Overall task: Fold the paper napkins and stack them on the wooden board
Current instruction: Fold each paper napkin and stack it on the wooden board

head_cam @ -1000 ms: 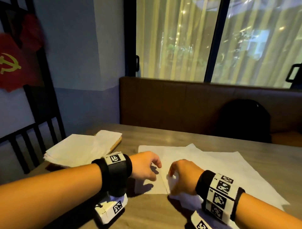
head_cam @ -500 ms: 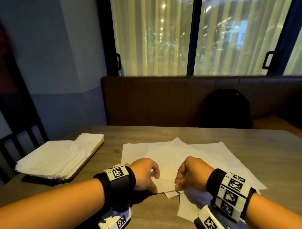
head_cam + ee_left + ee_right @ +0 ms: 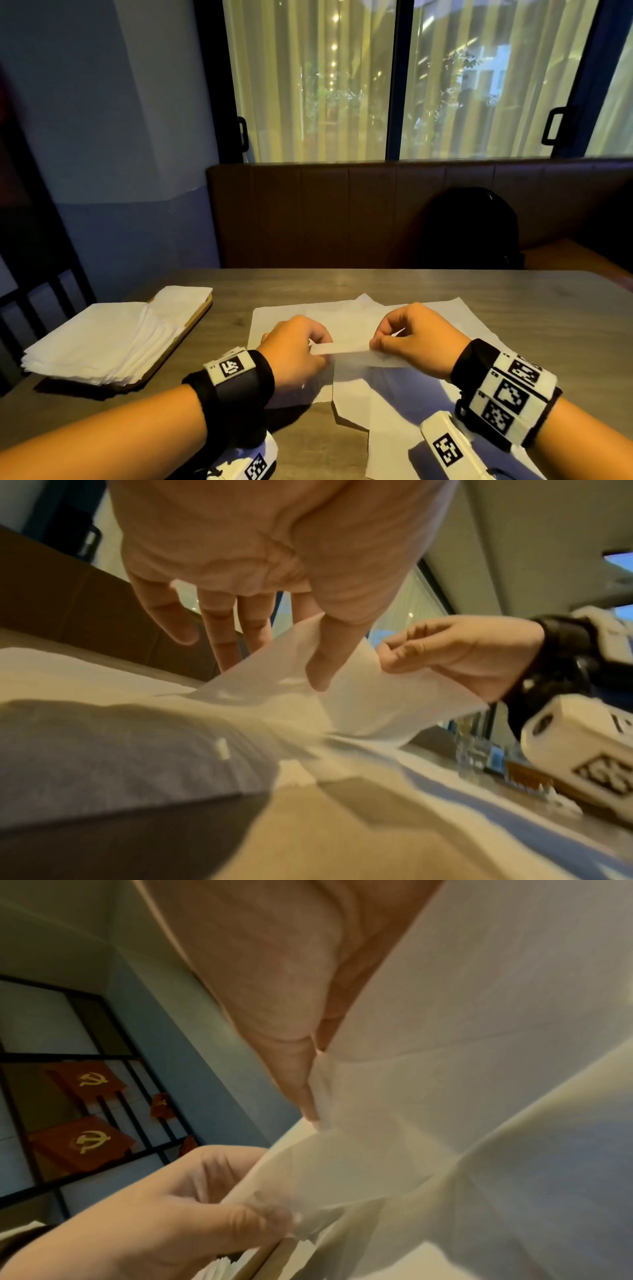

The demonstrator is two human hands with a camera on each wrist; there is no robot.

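Above the wood-grain table (image 3: 513, 301), both hands (image 3: 359, 349) pinch 1 thin, translucent white napkin's (image 3: 342, 348) lifted edge.

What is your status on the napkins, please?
Left hand and right hand both pinching lifted napkin. Stack on wooden board. Nothing in the way.

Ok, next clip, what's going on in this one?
A person at a table is folding paper napkins. The left hand and right hand each pinch the near edge of one unfolded napkin, lifted off the loose sheets spread in front of them. To the left, a stack of folded napkins already sits on the wooden board. This napkin's fold is only starting.
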